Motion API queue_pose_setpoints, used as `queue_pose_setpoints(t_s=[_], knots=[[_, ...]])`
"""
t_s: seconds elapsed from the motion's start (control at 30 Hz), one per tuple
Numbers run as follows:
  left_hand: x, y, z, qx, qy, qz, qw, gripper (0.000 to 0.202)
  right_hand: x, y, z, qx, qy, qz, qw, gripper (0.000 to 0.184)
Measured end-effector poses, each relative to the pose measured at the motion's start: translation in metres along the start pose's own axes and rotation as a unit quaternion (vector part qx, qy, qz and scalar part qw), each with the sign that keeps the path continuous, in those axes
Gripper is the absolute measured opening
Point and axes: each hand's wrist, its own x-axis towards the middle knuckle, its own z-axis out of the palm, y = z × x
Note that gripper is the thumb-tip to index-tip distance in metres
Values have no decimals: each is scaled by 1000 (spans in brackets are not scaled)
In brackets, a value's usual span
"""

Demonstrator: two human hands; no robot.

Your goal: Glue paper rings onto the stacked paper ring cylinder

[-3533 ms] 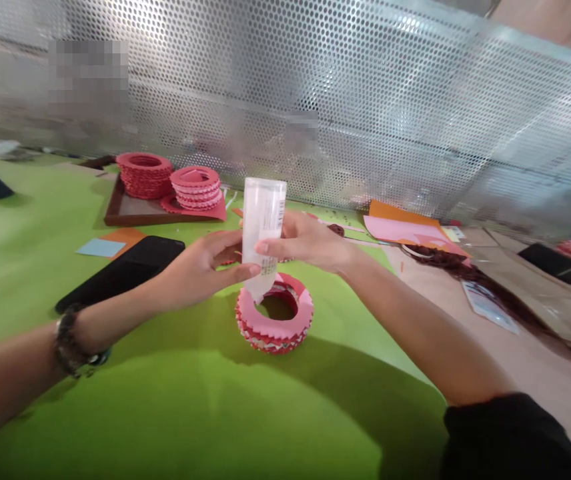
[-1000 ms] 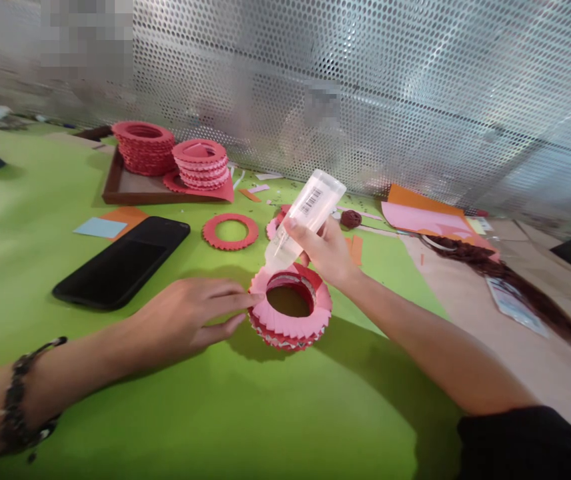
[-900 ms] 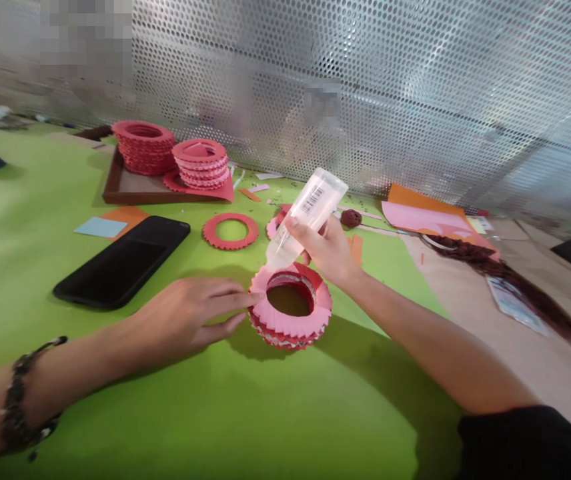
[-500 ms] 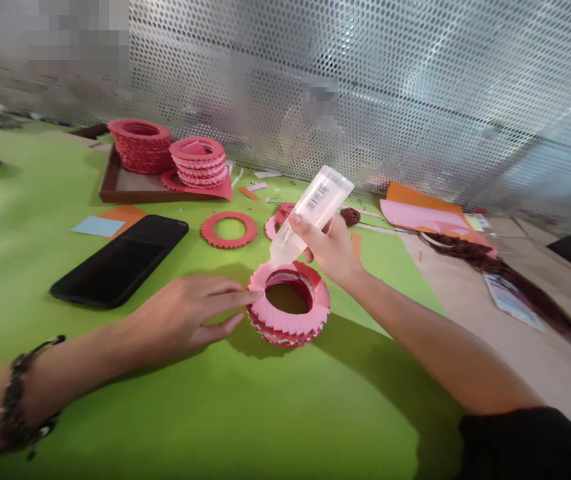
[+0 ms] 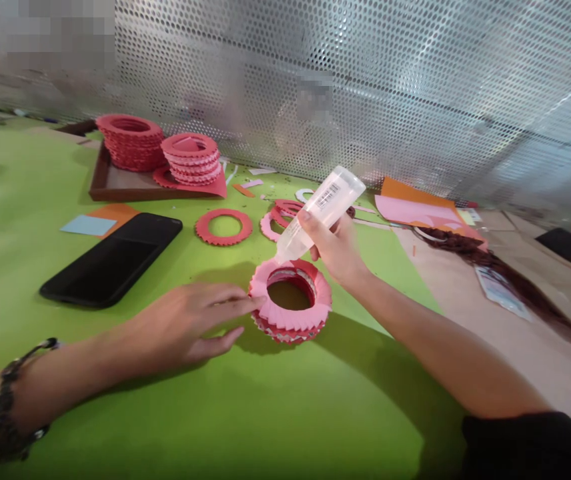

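Note:
A stack of pink and red paper rings (image 5: pixel 293 319) with jagged edges lies on the green table in front of me. My right hand (image 5: pixel 333 243) grips a translucent squeeze bottle (image 5: pixel 323 210), tilted nozzle down, its tip at the stack's far left rim. Whether anything comes out of the nozzle I cannot tell. My left hand (image 5: pixel 200 320) has its fingers stretched out, with a fingertip touching the stack's left side. Beyond the stack lie a single red ring (image 5: pixel 223 228) and a few more red and pink rings (image 5: pixel 284 212), partly hidden behind the bottle.
A brown tray (image 5: pixel 100 183) at the back left holds two piles of red and pink rings. A black phone (image 5: pixel 115 260) lies left, beside blue and orange paper (image 5: pixel 90 225). Paper scraps, coloured sheets (image 5: pixel 418 210) and a brown cord (image 5: pixel 458 247) sit right, before a perforated metal screen (image 5: pixel 265 87).
The bottle has shifted slightly right, its nozzle moving along the rim of the stack. My left hand stays at the left side. The whole view has shifted a little.

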Motion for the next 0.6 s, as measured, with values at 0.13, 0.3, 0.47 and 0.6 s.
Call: queue_pose_setpoints(t_s=[0.13,0.3,0.47,0.6], knots=[[-3,3,6,-34,-33,-20,999,39,-2,0,-1,7,28,10,1000,45],[-5,8,14,-44,-47,-14,998,47,-5,1,-7,11,51,10,999,44],[-3,19,17,-62,-63,-21,996,57,-9,2,-14,-2,61,3,998,43],[6,29,20,-63,-80,-19,995,62,-12,1,-19,-19,70,-3,997,44]])
